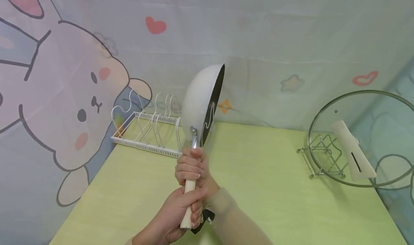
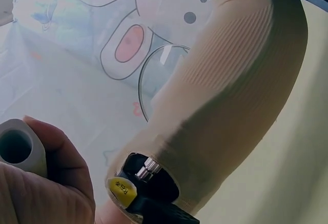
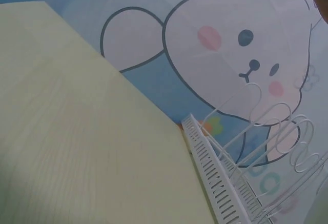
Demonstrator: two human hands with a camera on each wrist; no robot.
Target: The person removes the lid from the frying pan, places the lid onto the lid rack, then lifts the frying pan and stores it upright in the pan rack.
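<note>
A white frying pan (image 1: 199, 101) with a dark inside is held up on its side in the head view, its cream handle (image 1: 190, 187) pointing down toward me. Around the upper handle, just below the metal joint, my right hand (image 1: 191, 167) curls its fingers. Lower down, my left hand (image 1: 179, 209) grips the same handle near its end. In the left wrist view the hollow handle end (image 2: 20, 149) pokes out of the left hand (image 2: 51, 183). The right wrist view shows no part of the pan.
A white wire rack (image 1: 147, 149) stands at the table's back left, partly behind the pan. On the right, a glass lid (image 1: 323, 112) with a cream handle leans in a small metal stand (image 1: 318, 173). A printed cloth (image 1: 258, 40) hangs behind the green table (image 1: 258, 187).
</note>
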